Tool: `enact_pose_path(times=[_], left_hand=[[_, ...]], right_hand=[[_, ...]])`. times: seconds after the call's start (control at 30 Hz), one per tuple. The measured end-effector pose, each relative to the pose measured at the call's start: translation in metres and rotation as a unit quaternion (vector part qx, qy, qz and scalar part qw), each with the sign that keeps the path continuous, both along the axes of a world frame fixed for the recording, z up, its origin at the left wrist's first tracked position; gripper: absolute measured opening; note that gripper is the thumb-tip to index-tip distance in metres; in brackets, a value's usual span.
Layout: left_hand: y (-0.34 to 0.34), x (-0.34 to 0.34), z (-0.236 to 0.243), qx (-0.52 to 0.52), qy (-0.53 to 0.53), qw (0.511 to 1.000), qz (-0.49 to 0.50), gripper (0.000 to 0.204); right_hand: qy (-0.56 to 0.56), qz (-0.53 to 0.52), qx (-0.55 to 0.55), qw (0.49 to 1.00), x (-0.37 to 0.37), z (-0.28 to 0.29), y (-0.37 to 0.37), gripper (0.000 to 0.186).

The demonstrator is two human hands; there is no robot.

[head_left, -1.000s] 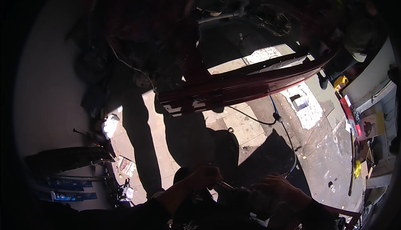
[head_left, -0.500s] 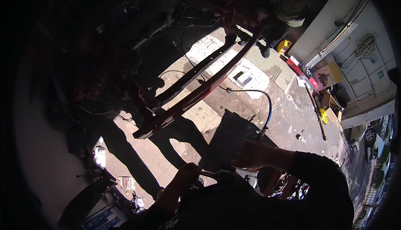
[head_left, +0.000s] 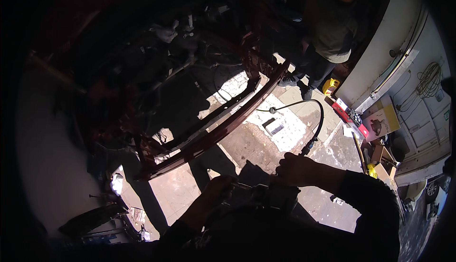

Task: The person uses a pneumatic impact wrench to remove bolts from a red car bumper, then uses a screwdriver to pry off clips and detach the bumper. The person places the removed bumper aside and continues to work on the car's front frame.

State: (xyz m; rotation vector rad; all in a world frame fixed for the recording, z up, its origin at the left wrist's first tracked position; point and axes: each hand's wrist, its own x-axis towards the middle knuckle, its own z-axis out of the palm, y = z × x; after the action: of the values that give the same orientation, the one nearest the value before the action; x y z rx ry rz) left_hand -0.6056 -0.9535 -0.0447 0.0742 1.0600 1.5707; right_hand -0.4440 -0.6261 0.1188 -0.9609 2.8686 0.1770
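My left hand [head_left: 219, 189] is closed around a metal shaft [head_left: 242, 186] at the lower middle, which joins a dark tool body [head_left: 280, 196]. My right hand [head_left: 297, 171] is curled around the hose end above that tool body; how the two connect is hidden. A black hose [head_left: 321, 124] loops up from my right hand onto the floor. Ahead lies the front of a dark red car, with an exposed engine bay [head_left: 175, 53] and a long red crossbeam [head_left: 211, 141]. My sleeves and the lower part of the tool are in deep shadow.
A co-worker [head_left: 332, 38] stands at the car's far right end. Along the right wall are a yellow container [head_left: 331, 86], a red box [head_left: 356, 125], cardboard boxes [head_left: 384, 158] and a coiled cable [head_left: 427, 81]. A dark panel [head_left: 90, 220] lies lower left, beside sunlit paving [head_left: 171, 195].
My view has swung, so the engine bay and co-worker show more fully. My right hand is higher, curled at the hose end; my left hand still grips the shaft.
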Motion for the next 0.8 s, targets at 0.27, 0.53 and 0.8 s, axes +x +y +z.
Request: enact_pose_path(times=[0.27, 0.53, 0.8], left_hand=[[0.216, -0.056, 0.007, 0.098, 0.722, 0.684, -0.038, 0.02], [0.349, -0.071, 0.007, -0.088, 0.412, 0.907, -0.027, 0.024], [0.384, 0.086, -0.018, -0.12, 0.219, 0.913, 0.323, 0.022]], right_hand=[[-0.101, -0.088, 0.11, 0.985, -0.04, 0.027, 0.178, 0.003], [-0.08, -0.06, 0.111, 0.989, -0.062, 0.003, 0.304, 0.009], [-0.073, 0.117, 0.11, 0.984, -0.005, -0.092, 0.511, 0.016]])
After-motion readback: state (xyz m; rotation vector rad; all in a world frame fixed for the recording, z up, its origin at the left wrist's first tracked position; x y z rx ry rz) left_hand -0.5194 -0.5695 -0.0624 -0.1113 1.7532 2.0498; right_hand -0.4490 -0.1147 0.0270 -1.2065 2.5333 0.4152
